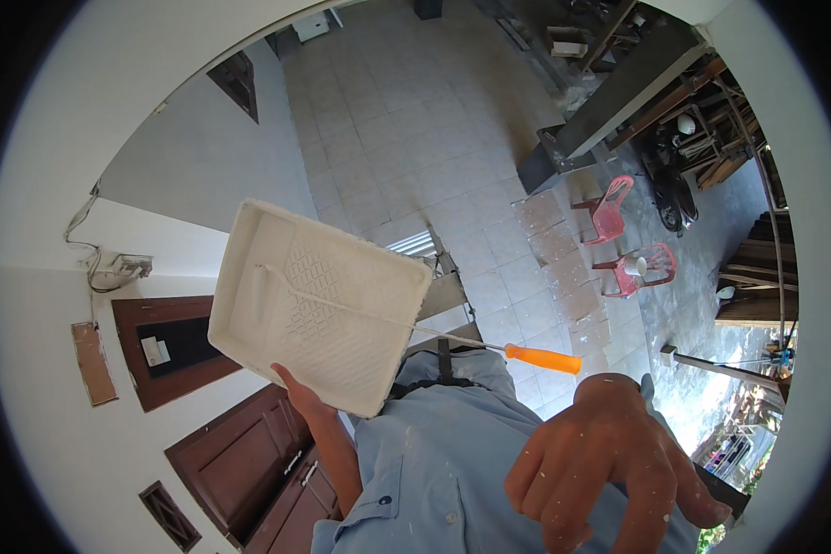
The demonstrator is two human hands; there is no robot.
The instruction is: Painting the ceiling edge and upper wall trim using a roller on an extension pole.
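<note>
- The paint tray (pixel 351 247) is held up left of the middle, in front of the person's body and above the tiled floor (pixel 406 138); its inside is coated in off-white, with the textured ramp showing through.
- The left hand (pixel 307 397) grips the tray's near edge; how its fingers sit underneath is hidden.
- The roller (pixel 543 359) lies across the tray, its orange handle jutting past the right rim and its pale head inside; the head blends into the coating, so how much paint it carries cannot be told.
- The right hand (pixel 609 452) is raised close to the camera, back outward, fingers apart and loosely bent; nothing shows in it, though its palm is hidden. It is apart from the roller handle.
- Done, as far as can be judged: the tray and roller have been in paint, and white specks dot the right hand and the blue shirt (pixel 434 443).
- Not done at this moment: the roller is in neither hand and touches no wall.
- The wall (pixel 42 240) looks white; whether its coat is fresh, or how much is left, cannot be told.
</note>
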